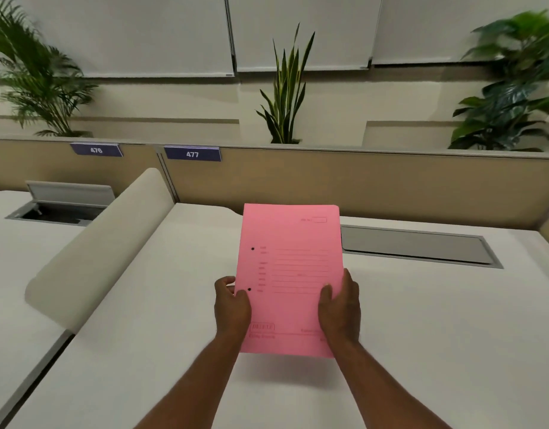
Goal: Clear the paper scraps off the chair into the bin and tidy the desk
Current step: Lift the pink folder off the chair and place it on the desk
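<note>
A pink paper folder [290, 267] with printed lines and two punched holes is held above the white desk [149, 335], its shadow falling on the desktop beneath. My left hand [231, 308] grips its left edge near the lower hole. My right hand [339, 308] grips its right edge, thumb on the front. The chair, the paper scraps and the bin are out of view.
A cream rounded divider [100, 243] separates this desk from the one on the left, which has an open cable hatch [63, 205]. A closed grey cable flap [418, 246] lies at the back right. Tan partition [329, 181] with labels 476 and 477; plants behind.
</note>
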A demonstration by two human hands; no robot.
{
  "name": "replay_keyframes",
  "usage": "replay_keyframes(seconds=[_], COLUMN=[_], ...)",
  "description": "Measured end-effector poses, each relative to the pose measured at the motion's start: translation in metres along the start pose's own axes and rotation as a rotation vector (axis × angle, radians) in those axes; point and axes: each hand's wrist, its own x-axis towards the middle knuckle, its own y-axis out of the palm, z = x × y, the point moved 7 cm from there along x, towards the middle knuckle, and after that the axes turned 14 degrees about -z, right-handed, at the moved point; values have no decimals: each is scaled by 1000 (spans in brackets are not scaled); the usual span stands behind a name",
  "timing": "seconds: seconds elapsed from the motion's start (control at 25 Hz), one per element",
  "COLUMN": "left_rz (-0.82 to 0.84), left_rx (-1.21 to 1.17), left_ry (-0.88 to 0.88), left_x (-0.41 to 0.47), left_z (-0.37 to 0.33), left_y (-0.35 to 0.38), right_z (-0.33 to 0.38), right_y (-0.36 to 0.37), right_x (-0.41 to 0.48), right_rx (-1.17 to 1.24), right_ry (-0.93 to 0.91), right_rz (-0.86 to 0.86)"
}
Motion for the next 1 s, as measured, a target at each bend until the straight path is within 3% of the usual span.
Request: replay_keyframes(seconds=[0.4,0.8,1.0], left_rz=[142,217,249], left_rx=[186,697,783], left_ry=[66,509,578], left_x=[99,139,148], left_z=[34,42,39], left_y=[112,170,188], right_z=[-45,-67,-69], right_y=[111,164,172], right_x=[64,105,114], right_rx=[-193,-487,-535], right_ry=[33,-107,-190], right_rz=[68,112,90])
